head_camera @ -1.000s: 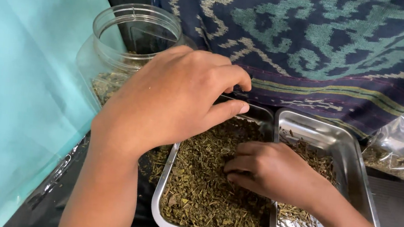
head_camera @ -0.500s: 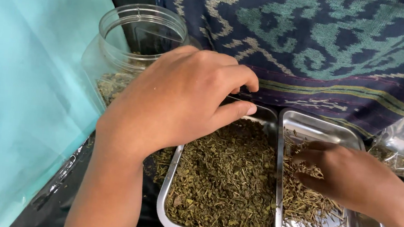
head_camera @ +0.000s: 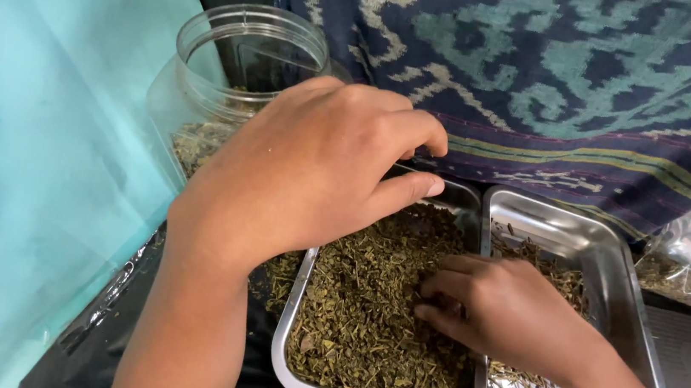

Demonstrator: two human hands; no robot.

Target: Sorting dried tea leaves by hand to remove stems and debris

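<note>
The right hand is pinching dried green herb flakes in a rectangular steel tray; the left hand is hovering, loosely curled, empty.

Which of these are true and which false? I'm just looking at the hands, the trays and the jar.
1. The right hand has its fingertips in the dried green leaves of the left metal tray. True.
2. The clear jar has a lid screwed on. False: its mouth is open, with no lid on it.
3. The right metal tray is heaped fuller than the left one. False: it holds fewer leaves, and bare metal shows.
4. The left hand is above the far end of the left tray, beside the jar. True.
5. The cloth behind the trays is plain white. False: it is dark blue with a woven pattern.
</note>
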